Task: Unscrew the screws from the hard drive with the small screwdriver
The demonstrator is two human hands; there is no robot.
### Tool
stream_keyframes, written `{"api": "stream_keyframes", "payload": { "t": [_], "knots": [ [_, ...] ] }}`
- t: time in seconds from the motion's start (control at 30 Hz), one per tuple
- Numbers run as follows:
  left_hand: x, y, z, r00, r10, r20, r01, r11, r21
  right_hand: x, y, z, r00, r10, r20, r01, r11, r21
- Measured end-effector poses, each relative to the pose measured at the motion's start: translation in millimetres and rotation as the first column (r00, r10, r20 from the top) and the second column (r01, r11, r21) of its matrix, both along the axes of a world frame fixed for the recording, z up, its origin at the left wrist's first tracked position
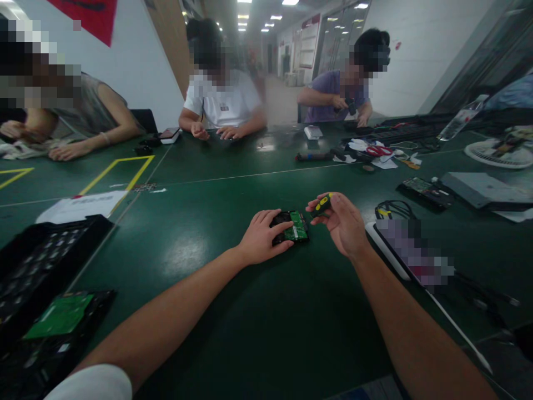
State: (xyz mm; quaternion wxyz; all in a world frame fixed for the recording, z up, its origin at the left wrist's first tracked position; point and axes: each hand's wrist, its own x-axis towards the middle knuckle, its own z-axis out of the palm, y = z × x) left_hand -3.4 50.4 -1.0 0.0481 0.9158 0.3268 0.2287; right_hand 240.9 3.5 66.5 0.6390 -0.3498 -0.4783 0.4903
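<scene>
On the green table (266, 333), the left hand (261, 236) lies with fingers spread across a hard drive (298, 229), while the right hand (343, 223) grips a black-and-yellow tool (321, 205) nearby.

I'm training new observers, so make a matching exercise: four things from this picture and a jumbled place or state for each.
Things:
1. Left hand
2. Right hand
3. Clear bottle
4. Black tray

Places or states:
A. Holding a black-and-yellow tool
B. At the left edge
C. Toward the upper right
D. Resting on a green-boarded device

Pairs: 1-D; 2-A; 3-C; 4-B
</scene>
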Motion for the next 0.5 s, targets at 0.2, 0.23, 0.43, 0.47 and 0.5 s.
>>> {"api": "stream_keyframes", "payload": {
  "t": [0.2, 0.23, 0.43, 0.47, 0.5],
  "knots": [
    [1.2, -1.0, 4.0, 0.999, -0.015, 0.045, 0.016, 1.000, -0.020, -0.2, 0.1, -0.4, 1.000, 0.001, -0.010, -0.001, 1.000, 0.003],
    [1.6, -1.0, 3.8, 0.998, -0.015, 0.067, 0.017, 0.999, -0.028, -0.2, 0.2, -0.4, 1.000, 0.000, -0.010, 0.000, 1.000, 0.002],
    [2.6, -0.6, -3.0, 0.979, 0.000, 0.202, 0.005, 1.000, -0.023, 0.2, 0.0, -1.0, 1.000, -0.004, 0.001, 0.004, 1.000, 0.004],
    [2.5, -0.6, -4.1, 0.978, -0.006, 0.209, 0.009, 1.000, -0.013, 0.1, -0.3, -1.0, 1.000, -0.003, 0.002, 0.003, 1.000, 0.006],
    [2.4, -0.6, -4.9, 0.977, -0.011, 0.211, 0.013, 1.000, -0.007, 0.0, -0.6, -0.9, 1.000, -0.002, 0.005, 0.002, 1.000, 0.006]
  ]
}}
